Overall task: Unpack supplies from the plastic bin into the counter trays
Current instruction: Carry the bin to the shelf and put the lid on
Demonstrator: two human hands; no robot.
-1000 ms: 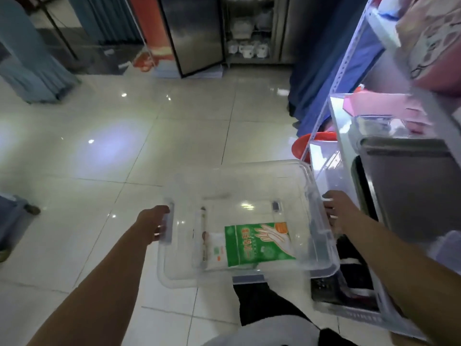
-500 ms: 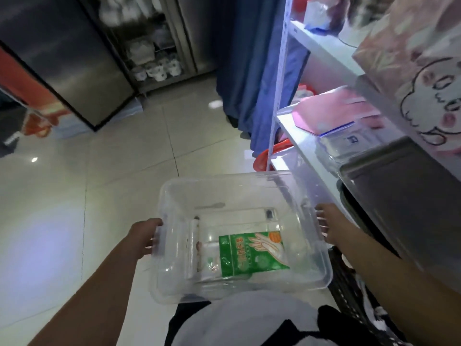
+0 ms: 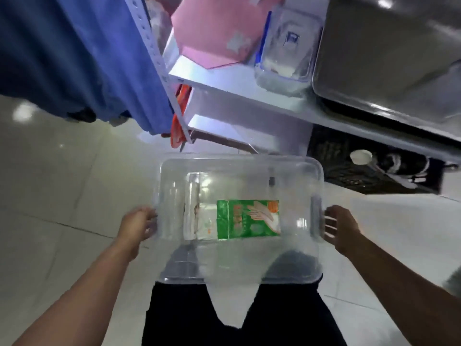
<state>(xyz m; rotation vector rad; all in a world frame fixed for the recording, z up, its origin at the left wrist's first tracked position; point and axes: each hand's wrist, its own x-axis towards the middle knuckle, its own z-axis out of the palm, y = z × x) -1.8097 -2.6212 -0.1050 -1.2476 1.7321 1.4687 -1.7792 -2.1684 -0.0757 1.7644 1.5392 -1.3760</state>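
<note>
Clear plastic bin: left hand and right hand fingers clamped on its side handles; green glove packet inside.

green glove packet in clear bin, printing too blurred to read, no other legible text

Metal tray cut off by top and right edges. Print on green packet too blurred to read. Left hand fingertips hidden behind bin wall. Forearms cut by bottom edge.
</note>
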